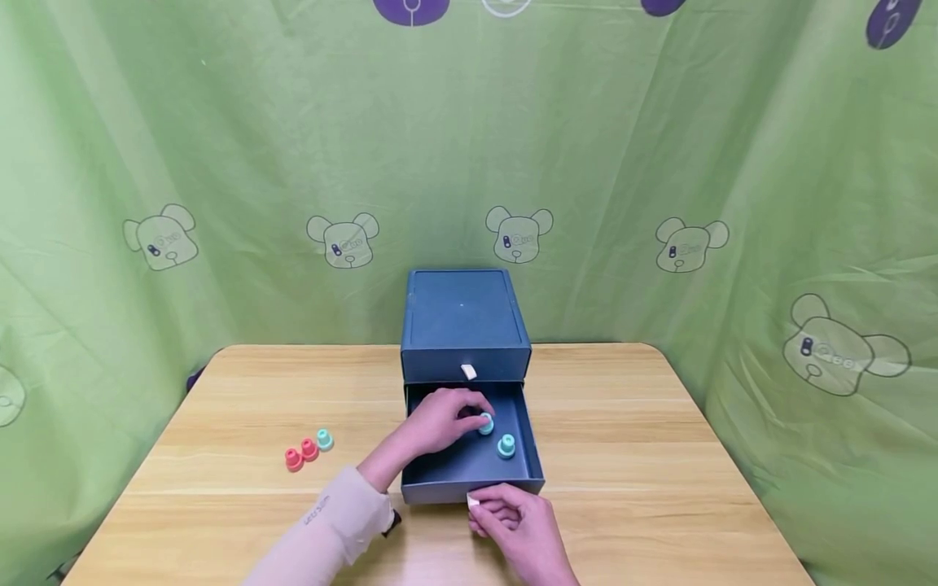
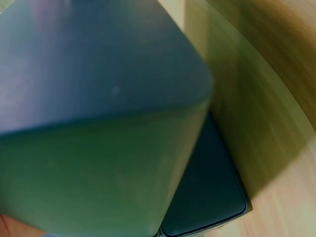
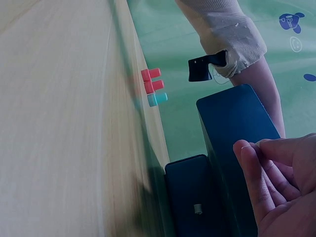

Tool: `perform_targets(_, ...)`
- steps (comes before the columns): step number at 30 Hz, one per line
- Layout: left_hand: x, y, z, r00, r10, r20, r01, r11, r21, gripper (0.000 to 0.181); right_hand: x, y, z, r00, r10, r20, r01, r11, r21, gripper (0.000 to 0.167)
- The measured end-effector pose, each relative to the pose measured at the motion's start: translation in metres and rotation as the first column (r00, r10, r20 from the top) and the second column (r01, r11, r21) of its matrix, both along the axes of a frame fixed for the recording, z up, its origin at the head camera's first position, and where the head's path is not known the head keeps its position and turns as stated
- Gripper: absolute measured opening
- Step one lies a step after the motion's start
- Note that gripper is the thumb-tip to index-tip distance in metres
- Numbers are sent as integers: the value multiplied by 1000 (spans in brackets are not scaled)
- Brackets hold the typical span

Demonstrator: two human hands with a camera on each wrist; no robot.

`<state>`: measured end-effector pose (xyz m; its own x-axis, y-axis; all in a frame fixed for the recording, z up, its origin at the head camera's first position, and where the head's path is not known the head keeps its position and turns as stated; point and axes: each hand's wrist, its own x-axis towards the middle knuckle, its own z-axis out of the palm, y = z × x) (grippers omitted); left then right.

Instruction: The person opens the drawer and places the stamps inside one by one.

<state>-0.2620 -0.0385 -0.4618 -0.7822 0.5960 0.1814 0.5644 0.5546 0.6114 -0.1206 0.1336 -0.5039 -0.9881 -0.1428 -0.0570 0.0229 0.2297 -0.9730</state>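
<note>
Two teal pegs (image 1: pixel 506 446) sit in the drawer (image 1: pixel 453 472), the left grip (image 1: pixel 443 421) at one (pinched or freed, I can't tell); the right grip (image 1: pixel 522 521) pinches the white tab (image 1: pixel 473 500); a tug could topple both.

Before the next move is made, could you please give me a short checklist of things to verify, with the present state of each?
1. Lower drawer open: ok, pulled out below the closed upper drawer.
2. Right hand holding the lower white tab: ok, pinched.
3. Left hand gripping the teal peg by its thumb: cannot tell.
4. Left hand out of the drawer, in case it closes: not ok, it is inside.
5. Second teal peg inside the drawer: ok.
6. All pegs in the drawer: not ok, two red pegs and a third teal peg are on the table.
</note>
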Motion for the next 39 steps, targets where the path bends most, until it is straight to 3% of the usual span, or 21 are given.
perform_targets(16, -1, 3, -3, 1000, 12, 26, -11, 998, -67, 17, 1, -2, 1, 1000, -10, -14, 10, 1000, 3, 25)
perform_targets(29, 4, 2, -1, 999, 20, 36, -17, 998, -65, 22, 1, -1, 2, 1000, -2, 2, 2, 1000, 3, 27)
perform_targets(39, 12, -10, 12, 999, 38, 1, -38, 999, -9, 22, 1, -3, 3, 999, -13, 42, 13, 1000, 11, 29)
